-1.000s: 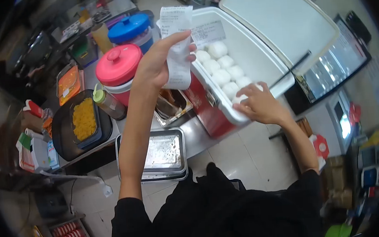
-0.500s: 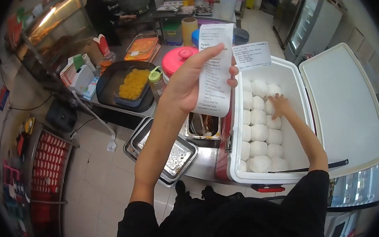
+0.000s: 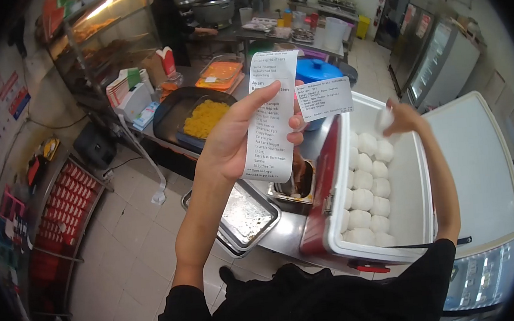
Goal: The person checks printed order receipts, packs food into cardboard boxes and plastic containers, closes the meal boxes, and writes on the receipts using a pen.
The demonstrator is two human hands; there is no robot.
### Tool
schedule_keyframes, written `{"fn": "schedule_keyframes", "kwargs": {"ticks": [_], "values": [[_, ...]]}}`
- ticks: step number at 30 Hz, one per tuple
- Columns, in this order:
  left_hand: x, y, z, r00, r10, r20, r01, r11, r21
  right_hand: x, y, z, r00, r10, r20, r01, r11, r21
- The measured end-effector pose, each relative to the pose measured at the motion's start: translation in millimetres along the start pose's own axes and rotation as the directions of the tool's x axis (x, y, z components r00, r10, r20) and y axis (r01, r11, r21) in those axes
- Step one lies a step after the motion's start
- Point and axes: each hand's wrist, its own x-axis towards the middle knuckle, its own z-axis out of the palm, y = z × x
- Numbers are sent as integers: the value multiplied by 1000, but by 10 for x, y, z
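Note:
My left hand [image 3: 230,132] is closed on a long printed receipt [image 3: 269,117], with the thumb across its front. A smaller printed slip [image 3: 324,99] sticks out to the right of the same fingers. At the far end of an open red and white cooler box [image 3: 421,208], my right hand [image 3: 404,118] grips a white round bundle [image 3: 385,119], slightly blurred. Inside the cooler, several similar white round bundles [image 3: 362,180] lie in close rows. The cooler's lid [image 3: 481,173] hangs open on the right.
Metal trays [image 3: 246,215] and a pan of dark food [image 3: 298,187] stand left of the cooler. Yellow rice [image 3: 205,119] lies in a tray farther back. Behind it are orange containers [image 3: 220,73] and a blue lidded pot [image 3: 319,71]. Another person's hand [image 3: 206,32] shows at the back counter.
My right hand has risen from the rows and moved toward the cooler's far rim, now with a white bundle in it. The left hand still holds both papers; the view has shifted.

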Motion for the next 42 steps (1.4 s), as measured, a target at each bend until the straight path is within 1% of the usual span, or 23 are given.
{"fn": "schedule_keyframes", "kwargs": {"ticks": [1,2,5,8,11,15,17,20,21,23,25,28,30,31,32,33,34,36,37,38,39,41,42], "values": [[-96,85,-8,1000,28,-9,-28,1000,5,-47,-171,-309,983,-79,-169,110,976,186],[-219,181,-28,998,55,-23,-54,998,11,-149,-537,-670,972,-42,-230,117,940,321],[-695,543,-116,989,141,-53,-140,990,18,-161,-1219,-1276,819,-211,-534,425,848,317],[-1267,997,-273,980,195,-31,-195,981,14,-242,-2104,-1561,765,-209,-609,514,768,382],[-1846,1475,-482,965,245,-90,-243,969,40,-196,-2918,-1610,591,-282,-756,727,593,346],[-2681,2065,-783,912,350,-214,-331,936,118,-211,-2984,-1279,695,12,-719,469,750,466],[-3090,2278,-1008,838,451,-306,-414,892,181,6,-1937,-680,618,131,-775,285,882,376],[-3559,2461,-1434,721,541,-434,-502,839,211,-352,-397,449,654,586,-477,-127,708,695],[-3676,2497,-1628,683,556,-474,-518,826,224,-429,876,1417,530,702,-476,-180,641,746],[-3794,2605,-2014,634,555,-539,-537,817,210,-987,532,1467,487,848,-207,-660,513,548],[-3812,2709,-2391,624,498,-602,-525,838,149,-1315,210,1479,421,904,-68,-878,425,218],[-3755,2932,-2904,640,447,-624,-479,868,130,-1263,-183,1286,418,906,-58,-900,405,-163],[-3683,3122,-3256,661,428,-617,-449,884,131,-844,-528,1109,484,811,-328,-870,487,-82],[-3643,3229,-3455,671,422,-610,-432,891,141,-463,-1051,917,502,709,-496,-773,624,110],[-3603,3350,-3646,681,416,-603,-416,897,149,-66,-1742,700,433,611,-663,-541,764,351],[-3562,3470,-3821,671,425,-608,-397,898,189,282,-2766,420,494,556,-669,-195,820,538],[-3529,3591,-3977,630,430,-647,-371,898,237,622,-3825,182,628,569,-530,21,669,743],[-3508,3858,-4233,593,438,-676,-332,898,289,1279,-5350,186,835,172,-523,312,634,707],[-3526,4010,-4359,614,431,-662,-297,902,313,1608,-6113,188,876,-39,-480,423,540,727],[-3554,4154,-4466,591,452,-668,-267,891,367,1872,-6932,214,941,-117,-316,337,349,874],[-3594,4282,-4563,568,469,-676,-233,880,414,2171,-7583,263,900,-344,-270,349,193,917],[-3735,4567,-4701,513,489,-706,-131,857,499,2684,-8695,531,775,-601,-197,277,43,960],[-3826,4728,-4754,473,512,-717,-110,842,529,2885,-9133,523,700,-695,-164,269,44,962]]}}
